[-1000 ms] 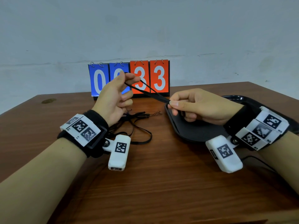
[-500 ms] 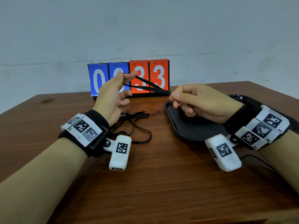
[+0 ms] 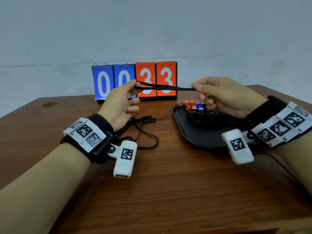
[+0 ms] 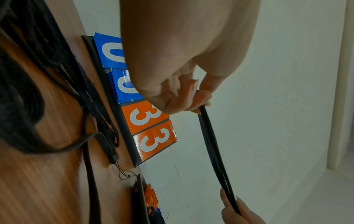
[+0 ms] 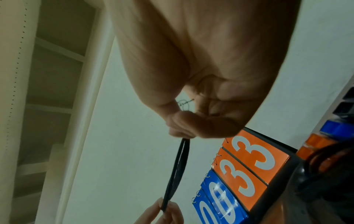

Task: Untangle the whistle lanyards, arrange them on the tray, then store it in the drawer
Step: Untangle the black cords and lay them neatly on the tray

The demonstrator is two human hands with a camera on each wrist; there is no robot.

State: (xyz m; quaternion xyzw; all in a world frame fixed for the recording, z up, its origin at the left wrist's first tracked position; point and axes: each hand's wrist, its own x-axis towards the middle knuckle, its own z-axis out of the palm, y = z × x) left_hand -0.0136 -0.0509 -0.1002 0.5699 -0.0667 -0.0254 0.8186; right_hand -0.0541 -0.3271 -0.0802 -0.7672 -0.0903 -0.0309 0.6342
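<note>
Black lanyard (image 3: 166, 88); black tray (image 3: 199, 137); blue-and-orange scoreboard (image 3: 135, 81).

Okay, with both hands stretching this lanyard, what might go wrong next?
The left hand and right hand pinch one black lanyard taut in the air. If it is still looped into the tangled cords on the table, pulling may tighten knots or drag them across.
</note>
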